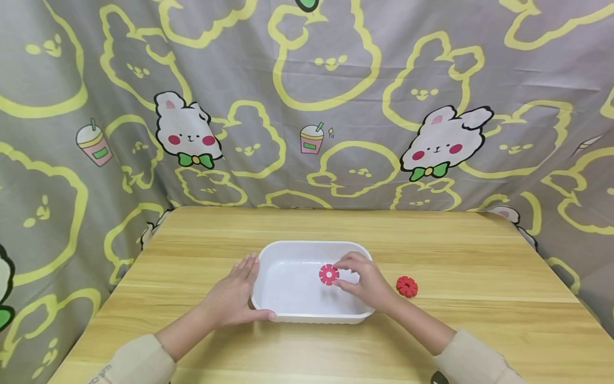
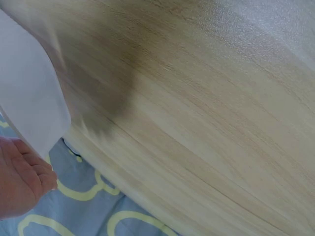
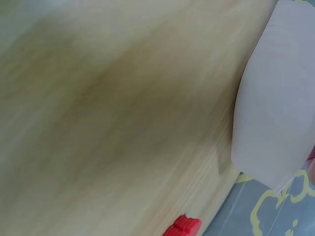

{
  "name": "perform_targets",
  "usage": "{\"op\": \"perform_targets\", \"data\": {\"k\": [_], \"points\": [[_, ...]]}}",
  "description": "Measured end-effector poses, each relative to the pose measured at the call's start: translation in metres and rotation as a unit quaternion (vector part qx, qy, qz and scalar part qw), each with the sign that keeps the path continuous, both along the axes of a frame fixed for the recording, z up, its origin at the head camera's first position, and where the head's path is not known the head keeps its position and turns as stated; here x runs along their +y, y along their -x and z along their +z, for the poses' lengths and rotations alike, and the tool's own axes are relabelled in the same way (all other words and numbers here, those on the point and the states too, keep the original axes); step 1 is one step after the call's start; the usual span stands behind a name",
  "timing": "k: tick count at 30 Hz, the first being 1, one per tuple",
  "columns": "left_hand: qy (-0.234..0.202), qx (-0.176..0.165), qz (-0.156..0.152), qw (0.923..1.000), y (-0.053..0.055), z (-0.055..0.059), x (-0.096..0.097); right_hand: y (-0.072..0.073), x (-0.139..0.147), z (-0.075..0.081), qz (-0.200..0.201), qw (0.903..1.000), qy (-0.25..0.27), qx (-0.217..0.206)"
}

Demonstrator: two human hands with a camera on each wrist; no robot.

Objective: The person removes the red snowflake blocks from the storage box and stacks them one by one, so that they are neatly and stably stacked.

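A white rectangular plastic tub stands on the wooden table. My left hand rests against its left end, fingers along the outer side and thumb along the front rim. Between the thumb and fingers of my right hand, a red notched building disc is pinched, held above the tub floor. More red notched discs lie stacked on the table right of the tub; the right wrist view shows part of this ribbed red stack. In the left wrist view, my left hand is beside the tub wall.
The wooden table extends on both sides of the tub. A grey curtain with yellow outlines and white rabbits hangs behind and at the sides. A small dark object shows at the bottom edge near the right sleeve.
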State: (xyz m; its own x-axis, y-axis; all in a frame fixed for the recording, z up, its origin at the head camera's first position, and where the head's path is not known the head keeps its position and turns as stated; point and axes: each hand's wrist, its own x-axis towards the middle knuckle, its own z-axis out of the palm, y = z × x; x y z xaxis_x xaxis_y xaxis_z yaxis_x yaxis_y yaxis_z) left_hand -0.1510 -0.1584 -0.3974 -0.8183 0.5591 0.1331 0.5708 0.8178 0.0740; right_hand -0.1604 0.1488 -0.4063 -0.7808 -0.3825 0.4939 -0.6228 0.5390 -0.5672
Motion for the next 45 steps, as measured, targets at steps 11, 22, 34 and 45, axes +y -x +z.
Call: {"op": "perform_targets", "data": {"k": [11,22,34,45], "points": [[0.002,0.007,0.001,1.0,0.0,-0.002,0.001,-0.009,0.019,-0.006,-0.042,0.9978,0.022,0.047],[0.001,0.006,0.001,1.0,0.001,-0.001,0.001,-0.016,0.037,-0.013,-0.084,0.9901,0.032,0.108],[0.001,0.008,0.002,1.0,0.0,-0.003,0.0,-0.023,0.056,-0.013,-0.11,0.9817,0.046,0.148],[0.0,0.0,0.002,1.0,0.0,-0.001,0.0,-0.031,0.083,-0.018,-0.163,0.9721,0.042,0.163]]}}
